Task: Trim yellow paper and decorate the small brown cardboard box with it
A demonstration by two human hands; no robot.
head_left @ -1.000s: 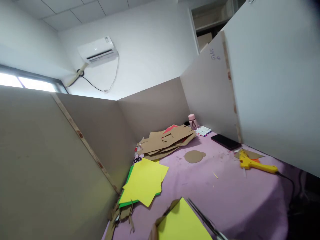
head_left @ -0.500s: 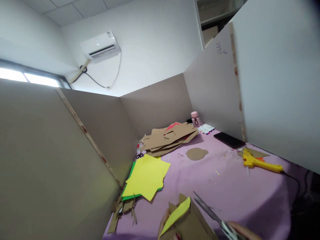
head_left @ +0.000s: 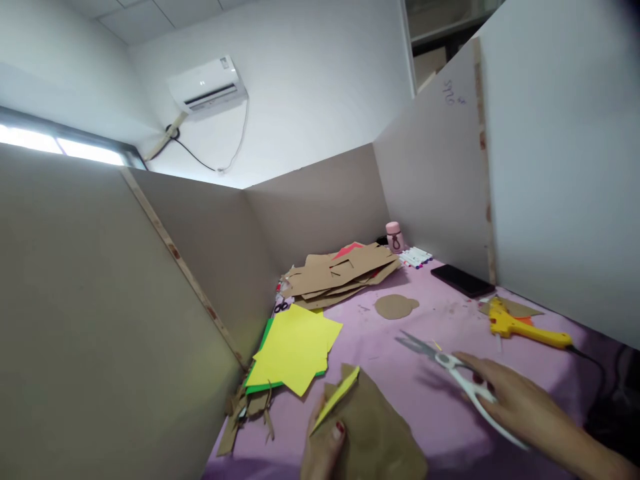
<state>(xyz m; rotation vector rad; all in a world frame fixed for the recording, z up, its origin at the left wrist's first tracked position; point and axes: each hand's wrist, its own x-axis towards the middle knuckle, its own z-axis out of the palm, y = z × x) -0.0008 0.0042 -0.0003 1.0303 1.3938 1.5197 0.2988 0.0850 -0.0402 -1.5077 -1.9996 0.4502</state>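
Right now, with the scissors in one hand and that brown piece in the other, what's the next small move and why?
Probably bring the scissors in the right hand across to the brown cardboard piece. The left hand pins it and a yellow sheet together near the table's front edge, while the blades sit apart from it, pointing away over the purple table.

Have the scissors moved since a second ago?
Yes. The scissors in the right hand went up and right, toward the glue gun.

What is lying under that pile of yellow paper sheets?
Green sheets poke out beneath the yellow paper sheets, showing along the left and bottom edges. How many, or anything else below, is covered.
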